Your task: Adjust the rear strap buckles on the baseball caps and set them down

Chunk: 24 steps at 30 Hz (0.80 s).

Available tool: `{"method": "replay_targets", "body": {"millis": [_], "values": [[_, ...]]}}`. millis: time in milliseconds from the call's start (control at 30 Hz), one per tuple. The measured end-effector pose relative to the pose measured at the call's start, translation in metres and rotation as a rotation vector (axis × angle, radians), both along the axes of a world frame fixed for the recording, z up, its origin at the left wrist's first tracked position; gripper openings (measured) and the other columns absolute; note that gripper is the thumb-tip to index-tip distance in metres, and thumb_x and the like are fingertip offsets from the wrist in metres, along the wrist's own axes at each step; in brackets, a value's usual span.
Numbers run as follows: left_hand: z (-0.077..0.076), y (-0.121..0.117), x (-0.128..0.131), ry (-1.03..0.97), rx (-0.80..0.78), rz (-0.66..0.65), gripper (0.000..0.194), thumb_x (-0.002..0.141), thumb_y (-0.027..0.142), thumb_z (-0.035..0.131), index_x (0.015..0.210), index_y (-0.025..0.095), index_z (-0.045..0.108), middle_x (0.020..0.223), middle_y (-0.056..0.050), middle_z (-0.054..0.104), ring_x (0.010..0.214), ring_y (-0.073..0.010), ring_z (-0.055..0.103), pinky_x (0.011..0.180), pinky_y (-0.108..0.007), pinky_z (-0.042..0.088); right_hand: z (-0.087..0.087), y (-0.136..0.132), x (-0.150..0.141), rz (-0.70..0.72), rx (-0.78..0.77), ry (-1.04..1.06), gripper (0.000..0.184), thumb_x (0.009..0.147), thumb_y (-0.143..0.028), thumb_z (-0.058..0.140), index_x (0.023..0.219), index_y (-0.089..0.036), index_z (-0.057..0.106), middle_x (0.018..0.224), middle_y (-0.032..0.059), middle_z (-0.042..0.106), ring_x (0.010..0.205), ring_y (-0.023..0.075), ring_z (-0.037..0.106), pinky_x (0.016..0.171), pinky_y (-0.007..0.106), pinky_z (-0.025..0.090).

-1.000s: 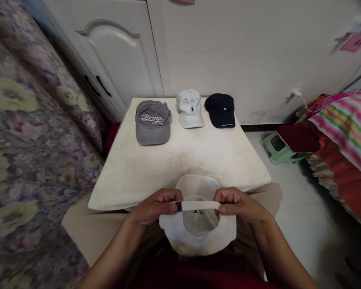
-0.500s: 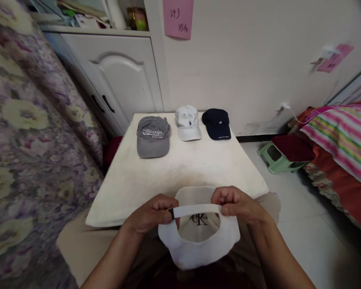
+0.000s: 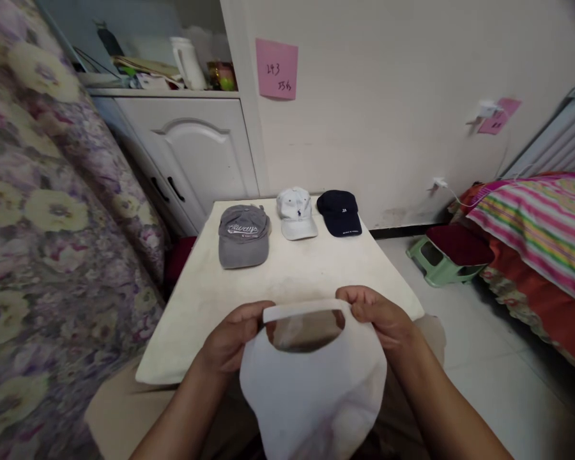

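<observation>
Between my two hands is a white baseball cap (image 3: 311,377), its back opening and strap facing up towards me. My left hand (image 3: 234,335) pinches the cap at the left end of the strap. At the strap's right end, my right hand (image 3: 378,316) grips the cap's edge. The cap hangs over my lap at the near side of the table; its brim is hidden. On the far half of the table lie a grey cap (image 3: 244,239) with white lettering, a pale cap (image 3: 297,214) with a small dark logo, and a navy cap (image 3: 339,213).
The caps rest on a cream-covered table (image 3: 311,268) against the wall. A floral curtain (image 3: 71,255) and a white cabinet (image 3: 196,147) stand to the left. On the right are a green stool (image 3: 441,259) with a red top and a bed (image 3: 546,236) with striped bedding.
The white cap has tipped so that its back faces me more and the lettering inside is out of sight. Both hands keep hold of it. The camera view has tilted up somewhat.
</observation>
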State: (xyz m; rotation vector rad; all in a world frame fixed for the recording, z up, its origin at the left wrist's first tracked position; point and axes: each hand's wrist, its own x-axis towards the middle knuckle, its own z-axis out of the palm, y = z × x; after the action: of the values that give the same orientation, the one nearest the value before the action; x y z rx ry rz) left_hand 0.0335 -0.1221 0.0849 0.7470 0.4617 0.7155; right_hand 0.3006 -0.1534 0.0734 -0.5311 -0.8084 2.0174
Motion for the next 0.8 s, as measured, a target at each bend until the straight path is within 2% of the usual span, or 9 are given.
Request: {"method": "replay_targets", "body": {"millis": [133, 233, 333, 433, 533, 700, 800], "values": [[-0.005, 0.003, 0.012, -0.039, -0.064, 0.168, 0.034, 0.057, 0.025, 0.092, 0.084, 0.011, 0.076, 0.069, -0.005, 0.074, 0.058, -0.0176, 0.069, 0.054, -0.022, 0.057, -0.008, 0.013, -0.005, -0.049, -0.053, 0.072, 0.027, 0.069, -0.027, 0.087, 0.082, -0.011, 0.069, 0.071, 0.0010, 0.072, 0.056, 0.0081, 0.064, 0.056, 0.016, 0.051], [-0.012, 0.004, 0.019, -0.048, -0.110, 0.265, 0.028, 0.056, 0.024, 0.090, 0.077, 0.013, 0.074, 0.065, -0.004, 0.074, 0.053, -0.0171, 0.067, 0.051, -0.023, 0.056, -0.020, 0.019, -0.006, -0.048, -0.066, 0.101, 0.027, 0.069, -0.025, 0.086, 0.087, -0.011, 0.071, 0.073, 0.0021, 0.073, 0.058, 0.0093, 0.066, 0.058, 0.017, 0.053], [-0.016, 0.005, 0.024, -0.050, -0.157, 0.315, 0.023, 0.055, 0.023, 0.089, 0.068, 0.014, 0.071, 0.059, -0.003, 0.071, 0.048, -0.0155, 0.063, 0.046, -0.023, 0.054, -0.030, 0.023, -0.006, -0.002, -0.058, 0.135, 0.036, 0.064, -0.029, 0.086, 0.092, -0.010, 0.072, 0.076, 0.0057, 0.075, 0.064, 0.0134, 0.070, 0.062, 0.020, 0.055], [-0.018, 0.005, 0.027, -0.032, -0.197, 0.355, 0.019, 0.058, 0.023, 0.086, 0.068, 0.015, 0.071, 0.059, -0.002, 0.070, 0.048, -0.0152, 0.063, 0.047, -0.023, 0.053, -0.040, 0.027, -0.008, 0.061, -0.043, 0.162, 0.042, 0.057, -0.029, 0.085, 0.091, -0.009, 0.073, 0.075, 0.0087, 0.076, 0.064, 0.0179, 0.071, 0.063, 0.025, 0.058], [-0.023, 0.007, 0.028, -0.043, -0.220, 0.374, 0.017, 0.059, 0.021, 0.084, 0.067, 0.015, 0.071, 0.059, -0.001, 0.070, 0.048, -0.0155, 0.062, 0.048, -0.024, 0.053, -0.050, 0.028, -0.013, 0.048, -0.032, 0.192, 0.039, 0.050, -0.024, 0.082, 0.086, -0.010, 0.073, 0.074, 0.0085, 0.077, 0.059, 0.0184, 0.070, 0.059, 0.026, 0.057], [-0.046, 0.013, 0.023, -0.083, -0.268, 0.373, 0.013, 0.064, 0.020, 0.080, 0.072, 0.015, 0.071, 0.059, -0.002, 0.070, 0.048, -0.0169, 0.064, 0.049, -0.025, 0.053, -0.061, 0.026, -0.027, -0.029, -0.036, 0.255, 0.035, 0.051, -0.020, 0.072, 0.085, -0.013, 0.073, 0.074, 0.0076, 0.077, 0.063, 0.0206, 0.070, 0.061, 0.028, 0.056], [-0.061, 0.013, 0.018, -0.131, -0.283, 0.378, 0.016, 0.067, 0.029, 0.079, 0.071, 0.017, 0.070, 0.053, 0.002, 0.065, 0.043, -0.0143, 0.060, 0.044, -0.022, 0.048, -0.065, 0.024, -0.035, -0.073, -0.056, 0.278, 0.038, 0.052, -0.021, 0.070, 0.089, -0.014, 0.073, 0.071, 0.0067, 0.076, 0.061, 0.0215, 0.069, 0.060, 0.031, 0.056]]}}
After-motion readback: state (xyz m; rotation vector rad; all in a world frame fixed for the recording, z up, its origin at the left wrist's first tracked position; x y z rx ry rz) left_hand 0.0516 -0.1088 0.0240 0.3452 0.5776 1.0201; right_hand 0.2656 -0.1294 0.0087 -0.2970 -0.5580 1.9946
